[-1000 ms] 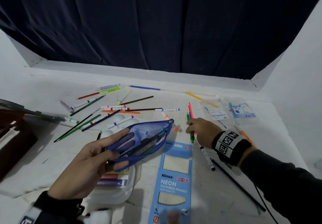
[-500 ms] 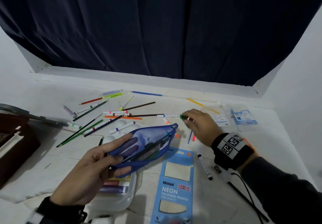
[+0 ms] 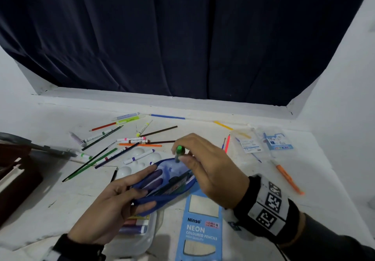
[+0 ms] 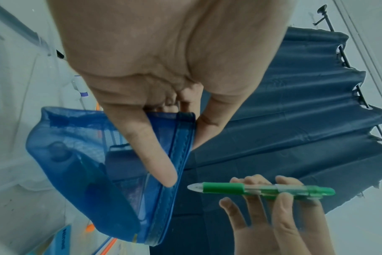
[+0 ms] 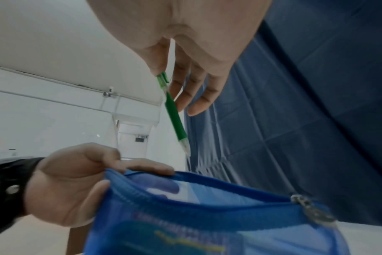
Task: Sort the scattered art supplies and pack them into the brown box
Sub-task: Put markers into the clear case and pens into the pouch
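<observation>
My left hand (image 3: 113, 197) holds an open blue mesh pouch (image 3: 166, 181) by its left end, thumb on the near side, fingers inside. The pouch (image 4: 94, 165) has pens in it. My right hand (image 3: 205, 169) pinches a green pen (image 3: 179, 152) nearly upright, tip down, just above the pouch mouth. In the left wrist view the green pen (image 4: 262, 189) lies across the right hand's fingertips, its tip close to the zip edge. In the right wrist view the green pen (image 5: 173, 113) points down at the pouch (image 5: 207, 215). The brown box (image 3: 14, 179) sits at the left edge.
Several pencils and markers (image 3: 121, 145) lie scattered on the white table behind the pouch. A blue neon pencil pack (image 3: 200, 226) lies in front, a clear case of markers (image 3: 136, 230) under my left hand. An orange marker (image 3: 288, 177) and small packets (image 3: 280, 142) lie right.
My right hand picked the green pen off the table at the right and carried it left to above the pouch mouth. The left hand kept holding the pouch open.
</observation>
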Motion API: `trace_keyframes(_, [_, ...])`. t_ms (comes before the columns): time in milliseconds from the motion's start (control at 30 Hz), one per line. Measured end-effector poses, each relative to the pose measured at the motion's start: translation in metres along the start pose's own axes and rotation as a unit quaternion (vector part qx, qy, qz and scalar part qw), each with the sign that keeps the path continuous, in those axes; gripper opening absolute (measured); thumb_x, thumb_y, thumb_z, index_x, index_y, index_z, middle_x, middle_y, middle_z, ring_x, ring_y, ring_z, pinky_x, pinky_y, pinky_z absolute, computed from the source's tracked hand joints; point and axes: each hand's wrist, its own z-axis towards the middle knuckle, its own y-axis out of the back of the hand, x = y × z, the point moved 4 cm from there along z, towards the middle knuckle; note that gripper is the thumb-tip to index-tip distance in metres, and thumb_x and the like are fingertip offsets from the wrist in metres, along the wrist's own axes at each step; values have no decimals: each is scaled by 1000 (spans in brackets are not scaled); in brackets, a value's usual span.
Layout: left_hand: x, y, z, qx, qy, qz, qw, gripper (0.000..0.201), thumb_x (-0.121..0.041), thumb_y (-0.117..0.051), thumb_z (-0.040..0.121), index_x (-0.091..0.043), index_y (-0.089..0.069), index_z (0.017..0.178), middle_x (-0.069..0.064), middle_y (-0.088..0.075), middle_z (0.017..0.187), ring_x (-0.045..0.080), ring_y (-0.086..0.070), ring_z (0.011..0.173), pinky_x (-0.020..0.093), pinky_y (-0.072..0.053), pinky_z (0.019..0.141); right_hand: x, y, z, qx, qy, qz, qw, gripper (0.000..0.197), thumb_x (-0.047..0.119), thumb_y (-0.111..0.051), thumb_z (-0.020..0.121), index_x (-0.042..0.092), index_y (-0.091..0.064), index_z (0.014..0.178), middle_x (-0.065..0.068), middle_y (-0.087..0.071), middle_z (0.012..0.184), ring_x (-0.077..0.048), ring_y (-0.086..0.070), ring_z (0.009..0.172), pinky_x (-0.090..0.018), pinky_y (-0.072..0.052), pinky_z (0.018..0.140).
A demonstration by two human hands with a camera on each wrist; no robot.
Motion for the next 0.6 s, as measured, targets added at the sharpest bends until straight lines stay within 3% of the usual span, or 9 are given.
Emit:
trace_keyframes(67, [0,-1,0,0,5,-8,1000,73,-13,-86,47,-18,-74,119,7,-68,129,25,-68,113,30,-61,70,3,-8,-5,29,8,9,999,21,11,-42,103,5,-54,120,-7,-57,110,-16,-51,100,-17,-35,94])
trace_keyframes(133, [-1,-4,-1,5,7,-19,1000,65,-6,-86,54,-16,-75,117,9,-69,126,26,-70,109,30,-61,68,-3,-19,-11,85,4,-1,996,23,12,-44,103,8,-55,123,-5,-57,110,-17,-53,100,-21,-40,91])
trace_keyframes(233, [-1,-10,-1,16,20,-31,999,49,9,-54,84,-12,-68,126,8,-69,126,28,-69,111,29,-61,68,-19,-32,-24,166,16,-108,980,31,26,-48,102,17,-58,129,-3,-58,103,-18,-54,93,-33,-45,82])
trace_keyframes(333, [2,-14,-1,17,43,-40,998,51,15,-43,90,-10,-66,128,5,-68,129,25,-67,115,29,-62,69,-34,-19,-30,129,-68,-74,987,41,42,-53,96,23,-57,132,9,-58,100,-6,-54,92,-25,-47,83])
trace_keyframes(400, [3,-15,-2,16,49,-38,998,50,15,-42,91,-10,-67,127,4,-68,130,24,-66,117,30,-62,71,-49,0,-34,37,-132,-42,990,31,28,-52,95,23,-61,124,13,-58,95,-4,-55,87,-22,-48,80])
trace_keyframes(467, [4,-16,-3,20,48,-30,998,50,15,-41,92,-11,-66,128,2,-67,131,20,-65,119,30,-62,72,-69,15,-45,3,-192,-63,979,41,8,-49,85,23,-61,122,9,-61,101,-6,-56,94,-25,-48,84])
trace_keyframes(533, [3,-18,-4,33,48,-29,998,50,14,-41,93,-11,-65,129,1,-66,132,18,-64,119,28,-61,70,-87,15,-64,78,-258,-68,961,62,-2,-51,78,27,-53,134,10,-58,125,-4,-51,115,-19,-42,99])
trace_keyframes(600, [1,-23,-5,45,45,-30,998,50,14,-49,89,-11,-68,127,2,-66,132,19,-64,120,30,-62,72,-94,11,-84,141,-289,-33,946,67,1,-59,81,35,-47,137,19,-50,138,5,-45,122,-11,-38,99])
